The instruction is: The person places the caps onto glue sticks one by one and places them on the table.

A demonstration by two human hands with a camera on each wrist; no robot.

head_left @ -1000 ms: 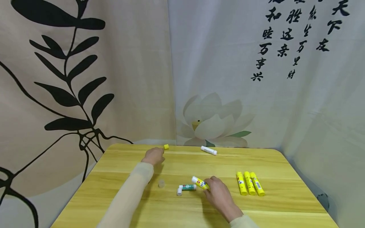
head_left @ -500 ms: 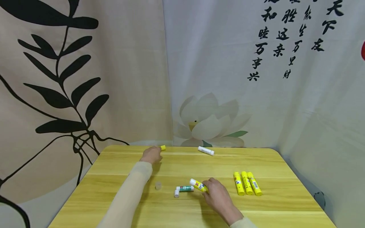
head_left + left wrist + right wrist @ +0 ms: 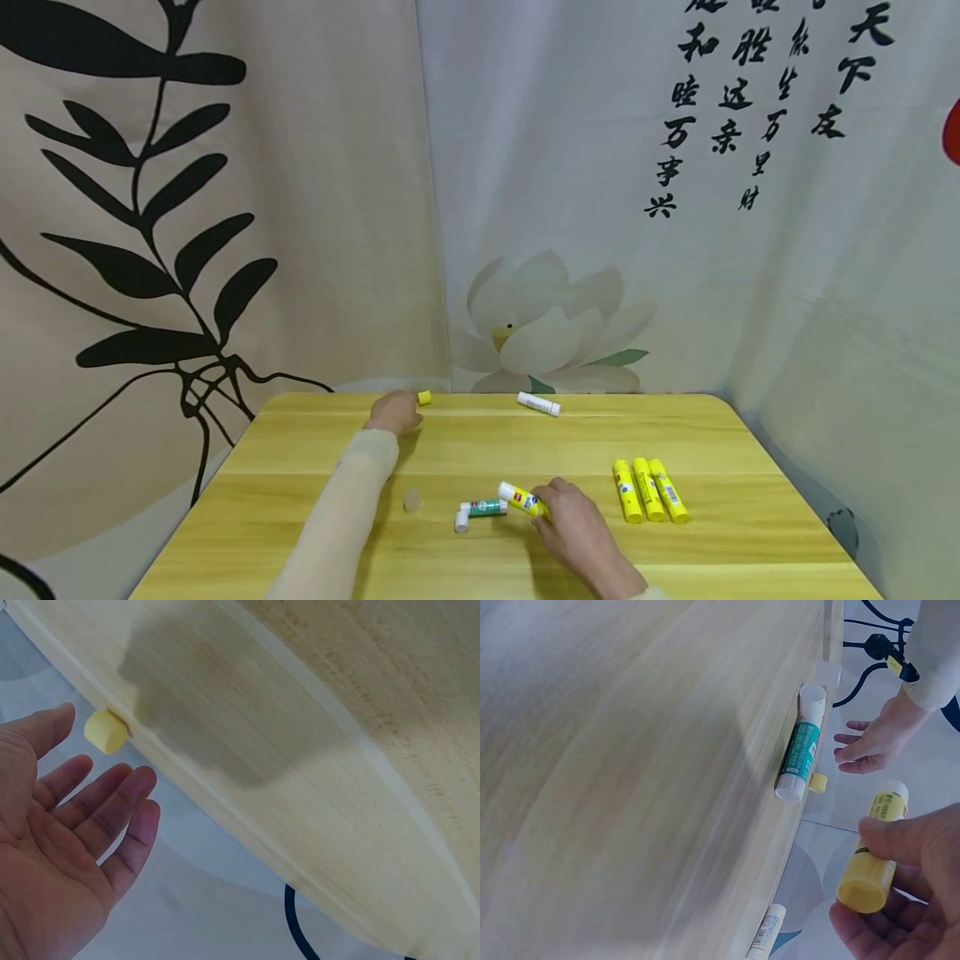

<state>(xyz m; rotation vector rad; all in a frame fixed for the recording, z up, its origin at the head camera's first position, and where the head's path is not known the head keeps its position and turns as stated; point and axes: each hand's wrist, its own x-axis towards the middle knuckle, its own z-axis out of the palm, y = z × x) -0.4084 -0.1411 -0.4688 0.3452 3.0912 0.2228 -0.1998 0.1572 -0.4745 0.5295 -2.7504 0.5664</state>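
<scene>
At the far table edge, my left hand (image 3: 395,412) is right beside a small yellow cap (image 3: 424,398). Seen from the left wrist, its thumb and loosely bent fingers are spread, with the cap (image 3: 106,731) just past the fingertips. My right hand (image 3: 577,529) pinches a yellow glue stick (image 3: 521,498) between thumb and fingers, tilted with its white end toward the left. In the right wrist view the stick's yellow base (image 3: 864,883) faces the camera. To its left lies a teal-and-white glue stick (image 3: 486,507), with a white cap (image 3: 461,522) at its end.
Three yellow glue sticks (image 3: 648,489) lie side by side at the right of the wooden table (image 3: 735,550). A white glue stick (image 3: 538,404) lies near the far edge. A translucent round piece (image 3: 412,500) sits left of the teal stick. A printed curtain (image 3: 360,208) hangs behind.
The head view has turned slightly right, so everything shifts left in it. My left hand came over the yellow cap's side, then drew slightly back. The right hand still holds the glue stick in place.
</scene>
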